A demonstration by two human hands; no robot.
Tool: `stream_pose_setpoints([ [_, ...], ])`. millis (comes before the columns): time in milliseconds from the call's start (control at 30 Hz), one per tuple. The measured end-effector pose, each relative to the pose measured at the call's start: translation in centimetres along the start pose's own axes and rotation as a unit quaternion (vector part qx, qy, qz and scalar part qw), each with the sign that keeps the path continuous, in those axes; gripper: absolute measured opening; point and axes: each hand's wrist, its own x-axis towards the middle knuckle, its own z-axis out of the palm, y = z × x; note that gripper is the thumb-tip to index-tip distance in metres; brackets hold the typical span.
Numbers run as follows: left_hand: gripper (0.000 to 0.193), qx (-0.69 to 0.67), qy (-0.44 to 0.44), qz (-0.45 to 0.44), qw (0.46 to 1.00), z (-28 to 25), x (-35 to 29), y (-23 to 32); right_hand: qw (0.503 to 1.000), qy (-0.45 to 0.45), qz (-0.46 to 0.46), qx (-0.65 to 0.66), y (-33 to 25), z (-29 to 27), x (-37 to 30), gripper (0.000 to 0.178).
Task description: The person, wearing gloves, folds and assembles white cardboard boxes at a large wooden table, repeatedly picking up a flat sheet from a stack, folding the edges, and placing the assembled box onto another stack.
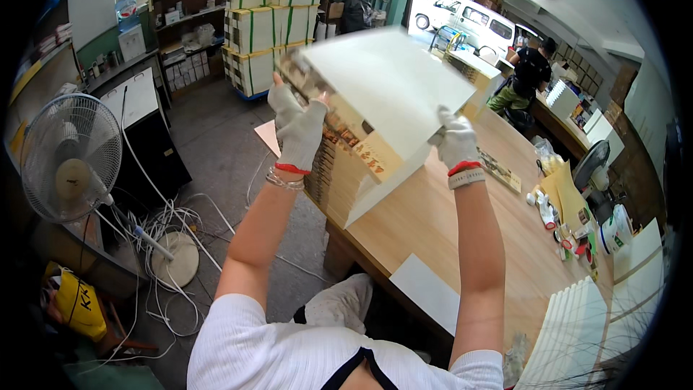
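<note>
Above the left end of the wooden table (498,224), I hold up a flat box-like piece (390,79) with a white face and a printed brown-and-cream side; motion blurs it. My left hand (299,123), in a pale glove with bare fingertips, is closed on its printed left side. At its right corner my right hand (455,137), gloved too, grips the edge; its fingertips are partly hidden. Directly beneath stands a stack of similar printed pieces (332,177) with a white side. A white sheet (429,289) lies at the table's near edge.
A printed strip (499,170), tape rolls (567,242) and a white bucket (615,230) lie to the right, with ridged white panels (570,325) nearer. A standing fan (72,166) and loose cables (180,224) occupy the left. Strapped cartons (253,32) and another person (530,68) are beyond.
</note>
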Motion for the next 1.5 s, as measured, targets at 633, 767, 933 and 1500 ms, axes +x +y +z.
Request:
stream_pose_setpoints([
  [633, 0.052, -0.057, 0.011, -0.077, 0.995, -1.7, 7.8, -13.2, 0.959, 0.253, -0.099, 0.078, 7.7, -5.7, 9.7, 0.039],
  [767, 0.049, -0.236, -0.041, -0.099, 0.966, -1.4, 8.2, -14.5, 0.937, 0.298, -0.177, 0.045, 11.2, -6.2, 16.9, 0.045],
  [933, 0.050, -0.198, 0.007, -0.117, 0.973, -2.0, 8.5, -14.4, 0.964, 0.247, -0.065, 0.075, 12.6, -4.2, 20.2, 0.056],
  [1500, 0.042, -0.248, 0.097, 0.332, 0.905, 3.3, -9.4, 1.7, 0.961, 0.071, -0.022, 0.265, 6.9, -20.8, -26.9, 0.049],
])
